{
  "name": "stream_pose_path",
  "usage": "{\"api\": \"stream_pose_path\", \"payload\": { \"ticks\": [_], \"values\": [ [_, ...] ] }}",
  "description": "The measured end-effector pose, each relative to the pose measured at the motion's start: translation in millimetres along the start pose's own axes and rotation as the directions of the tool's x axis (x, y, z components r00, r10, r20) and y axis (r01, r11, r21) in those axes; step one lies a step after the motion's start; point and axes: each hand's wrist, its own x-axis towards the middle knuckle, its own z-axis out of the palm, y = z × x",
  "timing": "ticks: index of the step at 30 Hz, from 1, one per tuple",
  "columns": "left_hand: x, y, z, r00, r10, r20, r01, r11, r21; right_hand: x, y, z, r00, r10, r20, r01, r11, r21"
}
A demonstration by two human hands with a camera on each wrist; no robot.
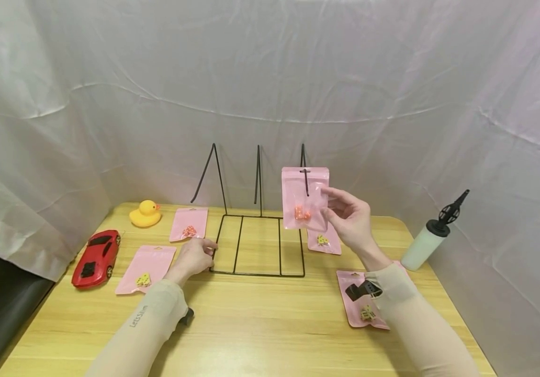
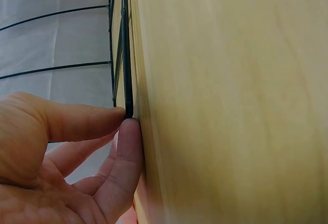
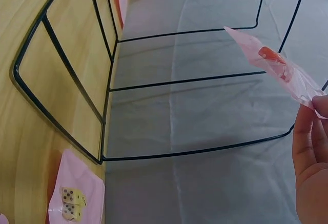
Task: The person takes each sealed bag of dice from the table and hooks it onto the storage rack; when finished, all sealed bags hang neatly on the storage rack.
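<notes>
A black wire rack [image 1: 258, 274] with three upright prongs stands on the table. My left hand [image 1: 194, 257] pinches the front left corner of its base between thumb and finger, plain in the left wrist view. With thumb and fingers, my right hand [image 1: 352, 217] holds the right edge of a pink zip bag [image 1: 293, 188] containing orange dice [image 1: 301, 213]. The right prong's tip comes through the bag's top hole and shows in front of the bag. In the right wrist view, the bag [image 3: 251, 47] is seen nearly edge-on. The left and middle prongs carry no bag.
Left of the rack lie two pink bags [image 1: 147, 259], a yellow rubber duck [image 1: 145, 213] and a red toy car [image 1: 97, 257]. To the right are another bag [image 1: 328, 247], one partly under my right forearm [image 1: 349, 306], and a white hand pump [image 1: 423, 247]. Curtains surround the table.
</notes>
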Motion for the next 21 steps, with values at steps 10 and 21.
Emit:
{"api": "stream_pose_path", "payload": {
  "ticks": [10,21],
  "values": [
    [1.2,1.9,-1.2,1.000,-0.010,0.010,0.011,1.000,-0.005,8.9,8.5,2.6,0.999,0.020,-0.032,-0.019,0.999,0.035],
    [-11.2,17.6,-7.7,1.000,-0.021,0.017,0.021,1.000,-0.003,22.3,15.1,6.3,0.995,0.067,-0.080,-0.066,0.998,0.006]
  ]
}}
